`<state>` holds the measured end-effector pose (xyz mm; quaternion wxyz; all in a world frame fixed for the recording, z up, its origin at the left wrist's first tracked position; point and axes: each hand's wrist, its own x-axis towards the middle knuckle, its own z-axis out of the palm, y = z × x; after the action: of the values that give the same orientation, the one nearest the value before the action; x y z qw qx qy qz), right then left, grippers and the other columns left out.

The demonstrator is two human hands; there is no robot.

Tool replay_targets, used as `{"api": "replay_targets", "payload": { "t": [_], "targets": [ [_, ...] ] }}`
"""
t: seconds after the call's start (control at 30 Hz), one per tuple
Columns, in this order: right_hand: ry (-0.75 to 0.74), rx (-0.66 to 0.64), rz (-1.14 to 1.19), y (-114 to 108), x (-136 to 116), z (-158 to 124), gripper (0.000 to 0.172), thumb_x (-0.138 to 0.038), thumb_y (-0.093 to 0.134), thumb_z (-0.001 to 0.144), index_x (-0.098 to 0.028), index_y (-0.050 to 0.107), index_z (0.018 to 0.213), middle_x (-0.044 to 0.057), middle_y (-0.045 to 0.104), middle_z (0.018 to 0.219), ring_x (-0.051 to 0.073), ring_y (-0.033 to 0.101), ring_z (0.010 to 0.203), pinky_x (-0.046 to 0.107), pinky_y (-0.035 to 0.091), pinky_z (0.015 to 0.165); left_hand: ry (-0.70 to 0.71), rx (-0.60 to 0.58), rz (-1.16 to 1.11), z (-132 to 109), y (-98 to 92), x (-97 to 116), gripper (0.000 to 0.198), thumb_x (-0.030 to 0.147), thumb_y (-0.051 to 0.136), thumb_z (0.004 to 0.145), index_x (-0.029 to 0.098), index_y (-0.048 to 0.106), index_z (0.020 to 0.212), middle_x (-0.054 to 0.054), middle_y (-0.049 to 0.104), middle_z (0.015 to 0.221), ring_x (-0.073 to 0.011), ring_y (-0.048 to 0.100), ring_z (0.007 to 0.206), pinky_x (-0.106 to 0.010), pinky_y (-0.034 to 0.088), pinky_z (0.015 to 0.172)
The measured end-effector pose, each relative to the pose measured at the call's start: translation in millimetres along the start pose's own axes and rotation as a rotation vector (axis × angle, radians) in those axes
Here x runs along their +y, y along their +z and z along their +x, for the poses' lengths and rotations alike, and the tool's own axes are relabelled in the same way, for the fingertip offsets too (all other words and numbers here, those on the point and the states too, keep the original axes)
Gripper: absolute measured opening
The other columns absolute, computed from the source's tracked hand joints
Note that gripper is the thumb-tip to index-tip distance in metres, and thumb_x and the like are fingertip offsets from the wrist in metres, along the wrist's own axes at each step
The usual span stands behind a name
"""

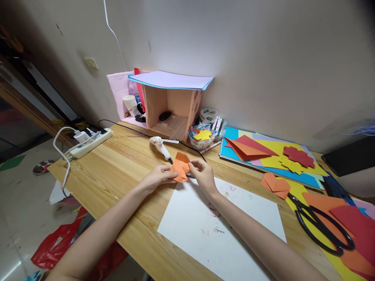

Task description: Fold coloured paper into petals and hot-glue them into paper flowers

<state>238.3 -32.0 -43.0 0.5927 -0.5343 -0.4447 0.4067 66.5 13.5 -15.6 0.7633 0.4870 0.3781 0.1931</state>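
Note:
Both my hands hold a small folded piece of orange paper [181, 167] above the far left corner of a marked white sheet [222, 230]. My left hand [159, 177] pinches its left edge, thumb on top. On the right edge, my right hand [202, 175] grips it between thumb and fingers. Just behind the paper lies a white glue gun [160, 148]. A folded orange paper heart [275, 186] rests to the right, touching the tips of black-handled scissors [320, 222].
A cardboard box [172, 109] with a lilac sheet on top stands against the wall. Beside it is a tub of markers and scraps [202, 136]. Coloured paper [228, 150] is stacked at right. A power strip [92, 143] sits near the table's left edge.

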Motion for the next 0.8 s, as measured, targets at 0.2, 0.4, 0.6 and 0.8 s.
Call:
{"api": "replay_targets", "payload": {
  "t": [0.2, 0.4, 0.6, 0.8],
  "targets": [
    [-0.157, -0.047, -0.152, -1.0, -0.7, -4.3, 0.026, -0.032, 0.05, 0.078, -0.016, 0.065, 0.094, 0.009, 0.065, 0.097, 0.019, 0.061, 0.085, 0.032, 0.053, 0.072, -0.021, 0.065, 0.032, 3.0, -3.5, -5.1, 0.035, 0.026, 0.073, 0.06, 0.009, 0.067, 0.09, -0.013, 0.068, 0.093, -0.0199, 0.064, 0.083, -0.029, 0.05, 0.079],
    [-0.483, -0.106, -0.452, -7.0, 0.6, -5.8, 0.027, -0.022, 0.045, 0.083, -0.025, 0.064, 0.103, 0.005, 0.064, 0.097, 0.017, 0.058, 0.09, 0.032, 0.049, 0.078, 0.023, 0.128, -0.085, 3.8, -1.6, -1.2, 0.033, 0.023, 0.074, 0.058, 0.009, 0.067, 0.087, -0.011, 0.068, 0.093, -0.0168, 0.063, 0.083, -0.027, 0.047, 0.083],
    [-0.708, -0.132, -0.732, -8.8, 4.2, -3.5, 0.033, -0.017, 0.042, 0.086, -0.025, 0.056, 0.115, 0.008, 0.061, 0.1, 0.018, 0.056, 0.092, 0.034, 0.047, 0.08, 0.043, 0.141, -0.147, 5.6, -3.5, -3.1, 0.029, 0.022, 0.072, 0.062, 0.009, 0.068, 0.088, -0.011, 0.068, 0.093, -0.0161, 0.063, 0.082, -0.026, 0.047, 0.082],
    [-0.764, -0.166, -0.92, -9.0, 8.9, -2.4, 0.037, -0.011, 0.04, 0.085, -0.024, 0.054, 0.118, 0.01, 0.06, 0.099, 0.019, 0.056, 0.088, 0.031, 0.048, 0.073, 0.055, 0.122, -0.124, 5.8, -6.4, -4.4, 0.031, 0.025, 0.072, 0.063, 0.01, 0.067, 0.09, -0.011, 0.067, 0.097, -0.017, 0.062, 0.087, -0.027, 0.046, 0.085]
  ]
}}
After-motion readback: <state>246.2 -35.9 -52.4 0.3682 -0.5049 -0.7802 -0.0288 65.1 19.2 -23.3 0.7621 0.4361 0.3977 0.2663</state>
